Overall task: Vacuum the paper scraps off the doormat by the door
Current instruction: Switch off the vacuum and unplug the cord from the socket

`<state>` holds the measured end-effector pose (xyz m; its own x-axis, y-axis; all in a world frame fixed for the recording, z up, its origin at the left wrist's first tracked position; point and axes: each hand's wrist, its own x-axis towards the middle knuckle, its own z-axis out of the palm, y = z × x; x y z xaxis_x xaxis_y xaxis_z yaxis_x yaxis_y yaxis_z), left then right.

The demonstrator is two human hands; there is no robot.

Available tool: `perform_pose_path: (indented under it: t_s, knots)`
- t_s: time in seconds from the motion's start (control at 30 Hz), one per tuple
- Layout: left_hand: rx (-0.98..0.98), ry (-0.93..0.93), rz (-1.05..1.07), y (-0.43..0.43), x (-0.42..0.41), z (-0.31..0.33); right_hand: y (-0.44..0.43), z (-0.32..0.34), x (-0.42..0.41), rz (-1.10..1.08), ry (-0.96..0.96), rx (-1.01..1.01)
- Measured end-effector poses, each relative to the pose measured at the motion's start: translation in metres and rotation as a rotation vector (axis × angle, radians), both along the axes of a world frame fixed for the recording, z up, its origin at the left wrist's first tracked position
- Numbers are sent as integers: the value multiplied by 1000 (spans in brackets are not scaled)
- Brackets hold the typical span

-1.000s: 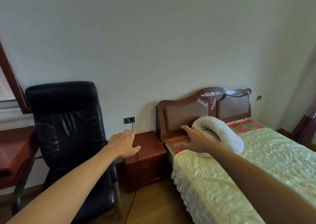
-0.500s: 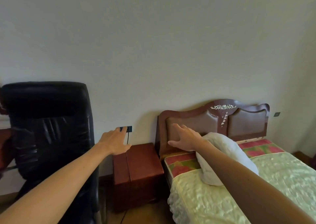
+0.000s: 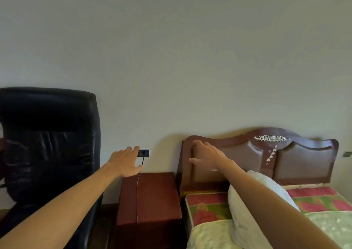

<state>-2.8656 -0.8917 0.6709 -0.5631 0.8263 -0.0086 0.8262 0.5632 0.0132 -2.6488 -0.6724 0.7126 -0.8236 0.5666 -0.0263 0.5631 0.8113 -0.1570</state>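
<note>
So, far left is a black leather chair. Next to it the left hand is up at the wall socket, fingers loosely spread, tips right at the plug, thumb lower down beside the black cord. That cord hangs from the socket and runs across the top of the dark red nightstand toward the near edge. Right hand lies flat on the left padded panel of the headboard, fingers spread too. White pillow leans under that arm, on the bed at the right.
</note>
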Motion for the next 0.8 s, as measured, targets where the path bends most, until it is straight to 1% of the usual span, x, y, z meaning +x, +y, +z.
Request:
perform_pose_path:
  t_s: [0.13, 0.3, 0.57, 0.8]
  knots:
    - [-20, -26, 65, 42, -9, -17, 58, -10, -21, 26, -7, -52]
    - [-25, -46, 121, 78, -18, -25, 111, -25, -56, 79, -11, -108]
    - [-51, -92, 195, 102, -61, -50, 138, -66, -141, 189, -62, -186]
    - [-101, -142, 233, 126, -141, -100, 149, -126, -233, 207, -107, -259]
